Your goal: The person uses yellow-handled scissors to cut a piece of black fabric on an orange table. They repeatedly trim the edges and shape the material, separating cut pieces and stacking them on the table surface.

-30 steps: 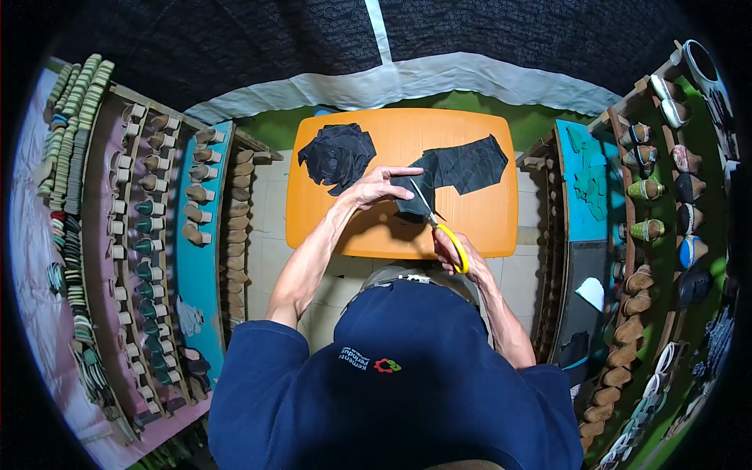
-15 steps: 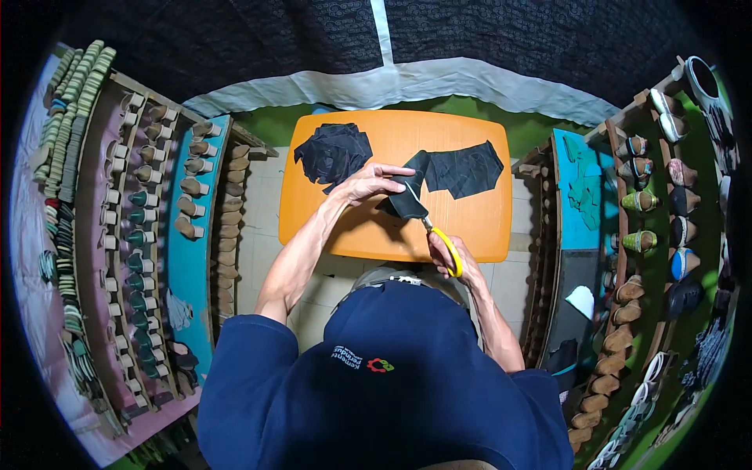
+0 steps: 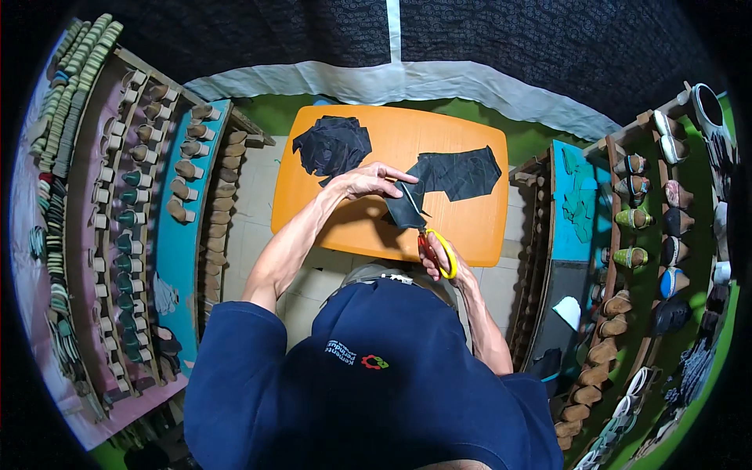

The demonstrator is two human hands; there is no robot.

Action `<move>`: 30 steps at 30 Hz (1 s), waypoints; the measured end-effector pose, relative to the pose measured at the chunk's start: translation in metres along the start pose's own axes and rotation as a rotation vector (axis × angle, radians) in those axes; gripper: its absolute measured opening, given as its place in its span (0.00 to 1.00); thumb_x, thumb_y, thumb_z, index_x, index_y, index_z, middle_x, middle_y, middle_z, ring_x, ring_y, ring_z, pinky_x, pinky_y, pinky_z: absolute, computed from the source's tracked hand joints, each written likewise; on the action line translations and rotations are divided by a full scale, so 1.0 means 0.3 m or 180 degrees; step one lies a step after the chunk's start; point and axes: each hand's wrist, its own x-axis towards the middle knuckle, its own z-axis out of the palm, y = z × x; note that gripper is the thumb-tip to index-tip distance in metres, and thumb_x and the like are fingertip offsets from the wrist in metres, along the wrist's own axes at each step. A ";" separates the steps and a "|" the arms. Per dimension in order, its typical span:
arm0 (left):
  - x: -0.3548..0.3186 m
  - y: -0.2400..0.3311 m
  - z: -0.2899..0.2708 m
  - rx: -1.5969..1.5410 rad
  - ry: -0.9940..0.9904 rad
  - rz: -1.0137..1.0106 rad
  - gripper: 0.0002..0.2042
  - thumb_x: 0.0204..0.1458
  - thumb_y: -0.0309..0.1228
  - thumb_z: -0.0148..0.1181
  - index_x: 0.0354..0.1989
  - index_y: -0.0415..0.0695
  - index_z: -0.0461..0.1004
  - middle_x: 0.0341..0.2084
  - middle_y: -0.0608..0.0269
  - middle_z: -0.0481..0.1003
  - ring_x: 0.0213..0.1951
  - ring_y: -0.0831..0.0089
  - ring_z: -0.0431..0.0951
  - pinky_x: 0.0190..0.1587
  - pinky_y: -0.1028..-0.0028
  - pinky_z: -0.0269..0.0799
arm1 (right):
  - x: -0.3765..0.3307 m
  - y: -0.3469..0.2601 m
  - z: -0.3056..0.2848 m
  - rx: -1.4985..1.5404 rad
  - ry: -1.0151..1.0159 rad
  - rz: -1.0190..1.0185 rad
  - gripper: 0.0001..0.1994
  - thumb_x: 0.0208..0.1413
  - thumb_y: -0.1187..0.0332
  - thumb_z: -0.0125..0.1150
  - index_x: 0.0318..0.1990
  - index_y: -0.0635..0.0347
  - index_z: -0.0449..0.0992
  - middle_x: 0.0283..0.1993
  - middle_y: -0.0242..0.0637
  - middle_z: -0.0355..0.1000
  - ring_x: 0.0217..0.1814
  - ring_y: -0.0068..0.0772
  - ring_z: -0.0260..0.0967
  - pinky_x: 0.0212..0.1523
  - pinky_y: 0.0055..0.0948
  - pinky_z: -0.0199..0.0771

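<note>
Over an orange table (image 3: 325, 231) bearing 2 stacks of black material (image 3: 333, 145), the left hand (image 3: 370, 182) holds a black piece (image 3: 403, 213) and the right hand (image 3: 436, 257) grips yellow-handled scissors (image 3: 450, 258).

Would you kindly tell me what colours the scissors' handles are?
The scissors' handles are yellow and red, seen in the head view.

An orange, round-cornered surface (image 3: 398, 129) extends beneath the left-hand fingers (image 3: 392, 172). Left of those fingers and farther from the person, a rough-edged heap of black fabric pieces (image 3: 332, 146) lies on it. Right of the fingers, near their tips, a flatter, creased spread of black fabric (image 3: 468, 174) rests there.
</note>
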 end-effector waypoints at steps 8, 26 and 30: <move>-0.004 -0.027 -0.020 -0.0129 0.0053 0.0144 0.28 0.49 0.22 0.68 0.61 0.45 0.72 0.26 0.73 0.78 0.28 0.88 0.74 0.34 0.85 0.69 | -0.011 -0.023 0.001 -0.0090 0.0112 -0.0051 0.31 0.60 0.32 0.46 0.33 0.55 0.66 0.17 0.24 0.58 0.13 0.16 0.53 0.14 0.20 0.54; -0.057 -0.037 0.063 -0.0361 0.0475 0.0599 0.31 0.49 0.21 0.67 0.65 0.40 0.67 0.38 0.58 0.82 0.38 0.80 0.81 0.49 0.80 0.74 | -0.032 -0.036 0.044 0.0016 0.0421 -0.0163 0.29 0.61 0.36 0.50 0.26 0.56 0.67 0.15 0.24 0.57 0.13 0.16 0.55 0.12 0.21 0.55; -0.050 -0.058 0.070 -0.0584 0.0561 0.0582 0.30 0.51 0.23 0.67 0.65 0.41 0.68 0.35 0.65 0.80 0.36 0.83 0.78 0.46 0.80 0.72 | -0.041 -0.029 0.050 -0.0072 0.0475 -0.0245 0.30 0.61 0.36 0.50 0.26 0.56 0.67 0.15 0.24 0.57 0.13 0.17 0.55 0.13 0.21 0.56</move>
